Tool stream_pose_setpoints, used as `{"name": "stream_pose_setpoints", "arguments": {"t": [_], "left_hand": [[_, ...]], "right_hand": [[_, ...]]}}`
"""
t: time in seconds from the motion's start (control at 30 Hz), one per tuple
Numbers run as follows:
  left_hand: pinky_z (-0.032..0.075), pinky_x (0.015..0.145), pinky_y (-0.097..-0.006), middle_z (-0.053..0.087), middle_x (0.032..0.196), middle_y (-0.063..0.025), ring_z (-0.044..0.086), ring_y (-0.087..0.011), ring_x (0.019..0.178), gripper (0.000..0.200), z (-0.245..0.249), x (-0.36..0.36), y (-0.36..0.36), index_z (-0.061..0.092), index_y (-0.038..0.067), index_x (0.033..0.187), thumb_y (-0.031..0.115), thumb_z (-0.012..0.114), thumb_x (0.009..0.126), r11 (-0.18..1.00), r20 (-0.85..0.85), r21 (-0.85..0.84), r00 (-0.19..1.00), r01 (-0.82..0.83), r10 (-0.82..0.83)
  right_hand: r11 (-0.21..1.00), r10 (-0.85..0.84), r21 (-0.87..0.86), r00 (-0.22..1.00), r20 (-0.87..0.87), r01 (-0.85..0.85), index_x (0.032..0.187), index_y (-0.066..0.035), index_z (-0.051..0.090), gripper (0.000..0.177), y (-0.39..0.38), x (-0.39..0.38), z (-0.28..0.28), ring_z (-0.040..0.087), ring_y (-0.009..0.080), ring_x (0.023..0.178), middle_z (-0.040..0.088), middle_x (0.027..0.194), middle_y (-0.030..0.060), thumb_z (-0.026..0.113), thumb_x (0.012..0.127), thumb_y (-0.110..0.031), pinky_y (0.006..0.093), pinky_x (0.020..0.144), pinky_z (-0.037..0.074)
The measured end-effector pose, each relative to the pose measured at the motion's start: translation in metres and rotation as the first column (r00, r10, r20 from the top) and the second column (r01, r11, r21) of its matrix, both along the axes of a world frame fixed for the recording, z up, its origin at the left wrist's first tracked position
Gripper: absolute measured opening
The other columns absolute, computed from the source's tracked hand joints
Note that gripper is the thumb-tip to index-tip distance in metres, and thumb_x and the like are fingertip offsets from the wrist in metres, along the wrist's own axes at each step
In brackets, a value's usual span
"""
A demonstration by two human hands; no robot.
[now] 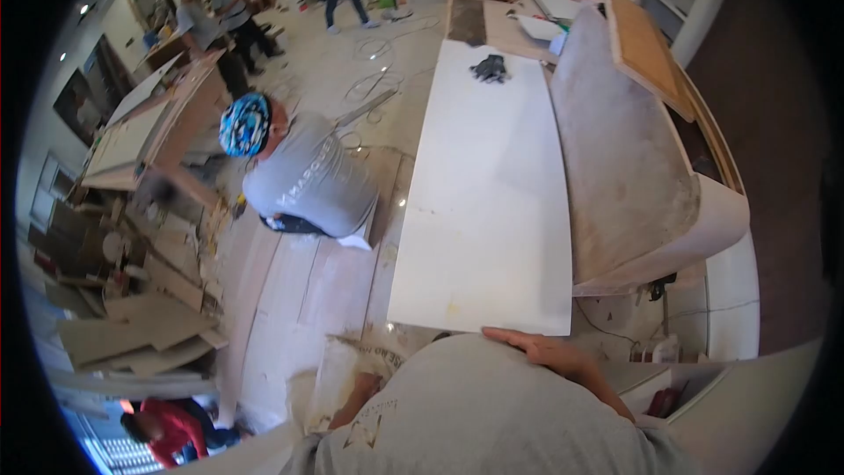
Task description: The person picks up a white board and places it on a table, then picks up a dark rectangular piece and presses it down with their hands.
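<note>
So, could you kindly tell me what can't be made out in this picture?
Left hand: head view; dim and blurred, so its fingers and any hold are unclear.
Space beneath the white panel: head view; covered by the panel.
Capped worker's hands: head view; hidden by that person's own body.
Black bundle: head view; too small and blurred to identify.

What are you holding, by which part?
The right grip touches the white board at its near edge, maybe holding it; what the left grip holds is hidden.

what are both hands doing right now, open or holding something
Left hand: cannot be told, its grip isn't clearly visible.
Right hand: open, outstretched at the near edge of the long white rectangular panel.
</note>
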State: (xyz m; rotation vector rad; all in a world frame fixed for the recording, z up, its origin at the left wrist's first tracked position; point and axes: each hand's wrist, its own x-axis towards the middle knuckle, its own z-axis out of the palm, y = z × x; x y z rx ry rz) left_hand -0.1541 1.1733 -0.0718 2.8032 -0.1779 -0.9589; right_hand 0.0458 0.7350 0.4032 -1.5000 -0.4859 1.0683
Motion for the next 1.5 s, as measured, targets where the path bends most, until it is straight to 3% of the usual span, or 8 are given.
{"name": "stream_pose_setpoints", "arguments": {"t": [0.07,0.13,0.2,0.27,0.57,1.07,1.17,1.5], "left_hand": [[0.057,0.066,-0.0439,0.075,0.083,-0.0172,0.074,-0.0317,0.077,0.029,-0.002,-0.027,-0.013,0.076,0.004,0.094,0.031,0.067,0.087,0.99,0.234,-0.072,0.963,-0.121,0.135],[0.056,0.074,-0.044,0.075,0.089,-0.0192,0.074,-0.0344,0.081,0.032,-0.006,-0.038,-0.014,0.077,0.006,0.09,0.036,0.066,0.083,0.532,-0.326,0.009,0.5,-0.847,0.802],[0.053,0.065,-0.0463,0.072,0.075,-0.0163,0.07,-0.0354,0.071,0.032,-0.018,-0.064,0.014,0.075,0.008,0.073,0.036,0.066,0.084,0.962,-0.062,0.043,0.961,-0.268,0.27],[0.056,0.078,-0.0441,0.075,0.085,-0.0165,0.074,-0.0315,0.083,0.035,-0.028,-0.056,-0.004,0.078,0.007,0.079,0.034,0.057,0.087,0.761,-0.29,0.012,0.726,-0.649,0.623],[0.055,0.083,-0.0507,0.073,0.096,-0.0231,0.071,-0.0408,0.092,0.037,0.062,-0.059,-0.046,0.077,0.003,0.085,0.033,0.056,0.09,0.973,-0.029,-0.013,0.973,-0.23,0.23],[0.055,0.073,-0.0489,0.069,0.075,-0.0253,0.07,-0.0398,0.07,0.078,0.12,-0.036,0.059,0.071,-0.003,0.095,0.062,0.03,0.104,0.238,-0.432,0.017,0.207,-0.971,0.878],[0.057,0.067,-0.0474,0.07,0.076,-0.021,0.069,-0.035,0.063,0.07,0.015,-0.026,0.173,0.071,-0.002,0.095,0.063,0.045,0.1,0.325,-0.527,-0.103,0.329,-0.94,0.784],[0.052,0.1,-0.0478,0.069,0.121,-0.0245,0.066,-0.0396,0.115,0.053,0.005,0.117,0.4,0.074,-0.001,0.109,0.046,0.055,0.096,0.9,-0.325,0.131,0.84,-0.415,0.435]], "right_hand": [[0.988,0.122,0.092,0.991,0.057,-0.126,0.157,-0.003,0.037,0.089,0.009,0.018,-0.004,0.032,0.0289,0.149,0.036,0.162,0.0153,0.045,0.099,-0.07,0.0379,0.122,0.023],[0.964,0.255,0.047,0.959,0.122,-0.262,0.156,-0.001,0.038,0.079,0.026,0.031,-0.032,0.033,0.0279,0.148,0.037,0.161,0.0166,0.046,0.103,-0.06,0.0378,0.121,0.025],[0.941,0.336,-0.028,0.942,-0.023,-0.337,0.154,-0.002,0.041,0.078,0.043,0.043,-0.046,0.039,0.0278,0.145,0.043,0.157,0.0164,0.047,0.103,-0.061,0.0377,0.119,0.029],[0.921,0.378,-0.038,0.913,-0.151,-0.388,0.152,-0.003,0.045,0.076,0.053,0.045,-0.066,0.044,0.0274,0.141,0.048,0.153,0.0153,0.046,0.103,-0.061,0.0375,0.117,0.033],[0.926,0.335,-0.117,0.924,-0.187,-0.359,0.124,0.001,0.067,0.062,0.08,0.052,-0.115,0.064,0.0255,0.11,0.07,0.116,0.0168,0.044,0.106,-0.053,0.0374,0.098,0.049],[0.891,-0.137,-0.151,0.569,0.811,0.429,0.121,0.004,0.065,0.048,0.217,0.145,-0.198,0.062,0.0401,0.115,0.066,0.122,0.0232,0.076,0.088,-0.029,0.0466,0.1,0.048],[0.713,-0.099,-0.089,0.224,0.97,0.696,0.127,0.005,0.061,0.057,0.257,0.173,-0.239,0.057,0.0452,0.123,0.061,0.131,0.0279,0.076,0.087,-0.034,0.0488,0.103,0.045],[0.301,0.215,-0.432,0.38,0.899,0.85,0.154,-0.002,0.036,0.087,0.299,0.158,-0.288,0.027,0.0374,0.151,0.033,0.161,0.0221,0.07,0.088,-0.048,0.0548,0.119,0.024]]}}
